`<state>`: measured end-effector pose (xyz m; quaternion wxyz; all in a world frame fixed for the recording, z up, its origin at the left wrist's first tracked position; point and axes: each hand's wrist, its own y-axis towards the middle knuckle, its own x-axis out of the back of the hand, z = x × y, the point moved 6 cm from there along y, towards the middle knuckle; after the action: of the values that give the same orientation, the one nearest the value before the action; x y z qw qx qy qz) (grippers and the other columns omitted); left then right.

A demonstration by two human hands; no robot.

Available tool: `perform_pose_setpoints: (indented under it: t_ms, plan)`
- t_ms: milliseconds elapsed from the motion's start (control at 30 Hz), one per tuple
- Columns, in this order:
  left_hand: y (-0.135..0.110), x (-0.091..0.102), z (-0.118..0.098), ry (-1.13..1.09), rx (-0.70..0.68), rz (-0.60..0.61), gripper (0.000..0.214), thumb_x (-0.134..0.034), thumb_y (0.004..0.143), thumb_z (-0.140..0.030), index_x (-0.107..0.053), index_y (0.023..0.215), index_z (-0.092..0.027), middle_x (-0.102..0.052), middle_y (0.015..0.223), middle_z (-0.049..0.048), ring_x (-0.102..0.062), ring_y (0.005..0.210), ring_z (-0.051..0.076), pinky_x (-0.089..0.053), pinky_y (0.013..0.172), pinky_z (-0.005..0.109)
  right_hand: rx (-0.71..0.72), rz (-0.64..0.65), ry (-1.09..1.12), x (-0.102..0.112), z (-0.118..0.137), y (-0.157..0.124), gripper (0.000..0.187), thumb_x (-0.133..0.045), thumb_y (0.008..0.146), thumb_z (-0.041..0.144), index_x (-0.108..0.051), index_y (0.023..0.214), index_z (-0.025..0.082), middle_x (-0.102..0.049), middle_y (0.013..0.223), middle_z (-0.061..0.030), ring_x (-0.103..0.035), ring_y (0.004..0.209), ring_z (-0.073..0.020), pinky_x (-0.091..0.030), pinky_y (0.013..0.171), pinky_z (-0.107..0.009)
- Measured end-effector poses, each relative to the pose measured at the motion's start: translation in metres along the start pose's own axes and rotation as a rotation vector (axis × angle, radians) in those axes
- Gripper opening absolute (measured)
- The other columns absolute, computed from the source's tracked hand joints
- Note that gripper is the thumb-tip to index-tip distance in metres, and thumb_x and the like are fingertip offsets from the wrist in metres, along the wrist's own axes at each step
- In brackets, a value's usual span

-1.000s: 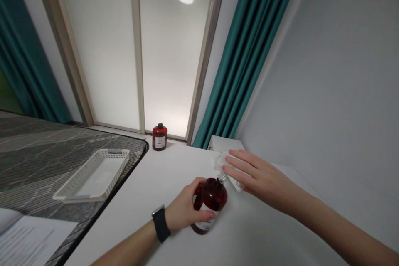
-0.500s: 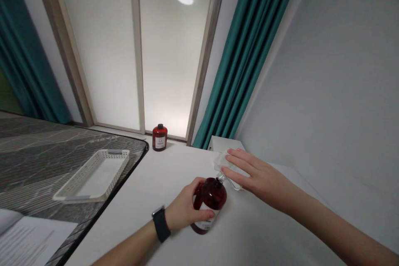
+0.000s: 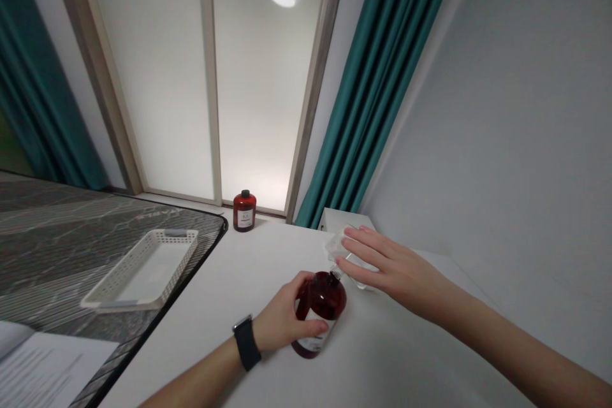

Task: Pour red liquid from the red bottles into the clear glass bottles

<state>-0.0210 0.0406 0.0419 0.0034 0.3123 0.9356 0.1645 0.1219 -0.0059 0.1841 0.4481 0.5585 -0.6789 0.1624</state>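
My left hand [image 3: 282, 313] is clamped round the dark red bottle [image 3: 321, 306], gripping low so its neck stays free. My right hand [image 3: 399, 271] stays apart, open, fingers spread over a pale translucent piece [image 3: 340, 248], perhaps a folded wipe, though I can't tell. Beyond lie a white basket tray [image 3: 169, 234] and a smaller red bottle [image 3: 244, 211].

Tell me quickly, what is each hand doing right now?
Left hand: closed, holding a dark red bottle.
Right hand: open, fingers extended over a translucent packet.
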Motion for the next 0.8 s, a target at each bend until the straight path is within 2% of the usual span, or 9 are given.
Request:
perform_pose_setpoints:
  t_ms: [200,467,633,800]
  plan:
    - [-0.0002,0.0003,0.0014,0.001,-0.009,0.001,0.061,-0.082,0.070,-0.029,-0.052,0.120,-0.016,-0.066,0.115,0.0075,-0.061,0.102,0.025,-0.045,0.092,0.035,0.013,-0.015,0.002,-0.0038,-0.0002,-0.0013,0.033,-0.051,0.095,0.008,-0.057,0.126,0.018,-0.062,0.131,-0.0120,-0.039,0.139,-0.0296,-0.044,0.109,-0.053]
    - [0.0006,0.0001,0.0024,-0.005,-0.014,0.004,0.061,-0.081,0.070,-0.033,-0.052,0.120,-0.017,-0.066,0.116,0.0078,-0.061,0.103,0.025,-0.046,0.092,0.036,0.052,-0.067,-0.039,0.0027,0.0015,0.0036,0.031,-0.050,0.094,0.005,-0.059,0.120,0.018,-0.065,0.126,-0.0135,-0.040,0.139,-0.0265,-0.047,0.107,-0.049]
    - [0.0006,0.0001,0.0018,-0.001,-0.018,0.003,0.061,-0.081,0.070,-0.033,-0.052,0.120,-0.016,-0.066,0.115,0.0081,-0.061,0.101,0.025,-0.046,0.091,0.036,0.105,-0.103,-0.090,0.0023,0.0033,0.0037,0.029,-0.054,0.092,0.004,-0.059,0.117,0.017,-0.066,0.122,-0.0132,-0.045,0.135,-0.0284,-0.047,0.107,-0.049]
    - [0.0002,-0.0005,0.0025,-0.017,-0.018,0.010,0.061,-0.081,0.070,-0.035,-0.052,0.120,-0.016,-0.066,0.115,0.0086,-0.061,0.103,0.026,-0.046,0.092,0.037,0.111,-0.119,-0.096,-0.0028,0.0021,-0.0006,0.030,-0.055,0.092,0.004,-0.059,0.118,0.018,-0.065,0.123,-0.0112,-0.042,0.138,-0.0268,-0.044,0.110,-0.050]
